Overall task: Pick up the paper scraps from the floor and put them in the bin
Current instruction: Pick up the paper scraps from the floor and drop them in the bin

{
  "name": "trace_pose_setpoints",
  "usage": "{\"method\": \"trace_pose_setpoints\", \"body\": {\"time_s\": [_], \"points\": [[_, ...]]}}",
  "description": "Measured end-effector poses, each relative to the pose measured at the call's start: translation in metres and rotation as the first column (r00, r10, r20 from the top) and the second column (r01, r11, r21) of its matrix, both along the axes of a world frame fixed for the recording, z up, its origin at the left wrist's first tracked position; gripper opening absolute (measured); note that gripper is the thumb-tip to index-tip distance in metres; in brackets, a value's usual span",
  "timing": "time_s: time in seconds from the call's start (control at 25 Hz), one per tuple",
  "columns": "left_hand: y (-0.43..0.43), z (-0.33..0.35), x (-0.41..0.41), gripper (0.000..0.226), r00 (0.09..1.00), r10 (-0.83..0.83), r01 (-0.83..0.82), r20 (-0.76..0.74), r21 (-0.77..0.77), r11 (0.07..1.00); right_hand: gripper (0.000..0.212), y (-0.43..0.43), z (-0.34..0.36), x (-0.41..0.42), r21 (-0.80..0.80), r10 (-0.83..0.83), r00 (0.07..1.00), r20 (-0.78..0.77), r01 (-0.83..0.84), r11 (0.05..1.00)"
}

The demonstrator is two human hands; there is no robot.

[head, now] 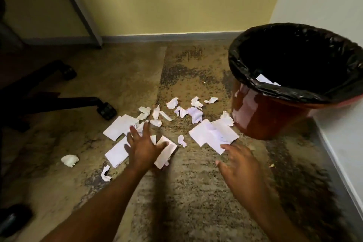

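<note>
Speckled brown floor (pixel 196 192) runs to a yellow wall, with white paper scraps (pixel 194 113) strewn just left of the red bin (pixel 261 116). Its black liner (pixel 243 68) already holds one white piece. Farther left of the bin, the left hand (pixel 143 148) presses flat sheets, grip spread wide. Nearer the bin, the right hand (pixel 240 165) looks open and empty, though blurred, fingertips touching a sheet's corner.

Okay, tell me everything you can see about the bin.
The bin is a round, glossy reddish-brown bucket, seemingly plastic, standing upright on the carpet at the right beside the white wall. A crinkled black liner bag is folded over its rim. At least one white paper scrap lies inside. A crumpled scrap lies against its base. Neither hand touches it.
</note>
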State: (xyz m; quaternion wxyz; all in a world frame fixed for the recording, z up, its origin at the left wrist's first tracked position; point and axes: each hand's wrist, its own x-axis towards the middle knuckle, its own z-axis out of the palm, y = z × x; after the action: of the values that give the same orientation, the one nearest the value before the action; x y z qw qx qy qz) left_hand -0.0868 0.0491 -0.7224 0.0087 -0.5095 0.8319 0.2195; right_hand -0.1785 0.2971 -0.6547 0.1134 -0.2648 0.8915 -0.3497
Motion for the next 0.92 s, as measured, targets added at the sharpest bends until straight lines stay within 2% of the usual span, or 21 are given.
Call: {"method": "trace_pose_setpoints", "body": {"time_s": [0.04, 0.12, 0.2, 0.28, 0.4, 0.48, 0.6, 0.72, 0.84, 0.92], "points": [[-0.016, -0.014, 0.017, 0.109, 0.99, -0.017, 0.006, 0.142, 0.076, 0.997, 0.048, -0.009, -0.024, 0.007, 0.076, 0.025, 0.998, 0.056, -0.029, 0.997], [-0.032, -0.029, 0.032, 0.116, 0.96, -0.097, 0.05, 0.261, 0.182, 0.982, 0.059, -0.03, -0.054, 0.019, 0.148, 0.064, 0.987, 0.148, -0.086, 0.985], [-0.026, -0.037, 0.029, 0.099, 0.946, -0.185, 0.151, 0.267, 0.144, 0.978, 0.07, -0.056, -0.071, 0.023, 0.162, 0.07, 0.973, 0.219, -0.107, 0.981], [-0.008, -0.039, 0.021, 0.067, 0.953, -0.26, 0.252, 0.157, 0.069, 0.965, 0.077, -0.086, -0.081, 0.026, 0.197, 0.091, 0.964, 0.252, -0.143, 0.97], [0.015, -0.042, 0.016, 0.031, 0.96, -0.274, 0.28, -0.063, 0.117, 0.953, 0.086, -0.126, -0.094, 0.022, 0.177, 0.115, 0.944, 0.309, -0.176, 0.968], [0.018, -0.048, 0.018, 0.029, 0.975, -0.171, 0.193, -0.14, 0.163, 0.968, 0.082, -0.144, -0.106, 0.017, 0.19, 0.07, 0.946, 0.315, -0.135, 0.972], [0.025, -0.05, 0.02, 0.03, 0.967, -0.037, 0.099, -0.252, 0.239, 0.966, 0.051, -0.149, -0.116, 0.01, 0.23, -0.007, 0.97, 0.243, -0.051, 0.972], [0.041, -0.041, 0.019, 0.021, 0.934, 0.001, 0.102, -0.358, 0.269, 0.958, 0.031, -0.137, -0.114, 0.015, 0.198, -0.023, 0.946, 0.323, -0.044, 0.979], [0.056, -0.015, 0.012, 0.022, 0.913, 0.007, 0.094, -0.409, 0.226, 0.97, 0.025, -0.124, -0.094, 0.018, 0.103, -0.031, 0.925, 0.378, -0.009, 0.995], [0.065, 0.01, 0.003, 0.022, 0.886, -0.036, 0.127, -0.463, 0.167, 0.978, 0.032, -0.116, -0.061, 0.016, 0.008, -0.039, 0.92, 0.39, 0.039, 0.999]]}}
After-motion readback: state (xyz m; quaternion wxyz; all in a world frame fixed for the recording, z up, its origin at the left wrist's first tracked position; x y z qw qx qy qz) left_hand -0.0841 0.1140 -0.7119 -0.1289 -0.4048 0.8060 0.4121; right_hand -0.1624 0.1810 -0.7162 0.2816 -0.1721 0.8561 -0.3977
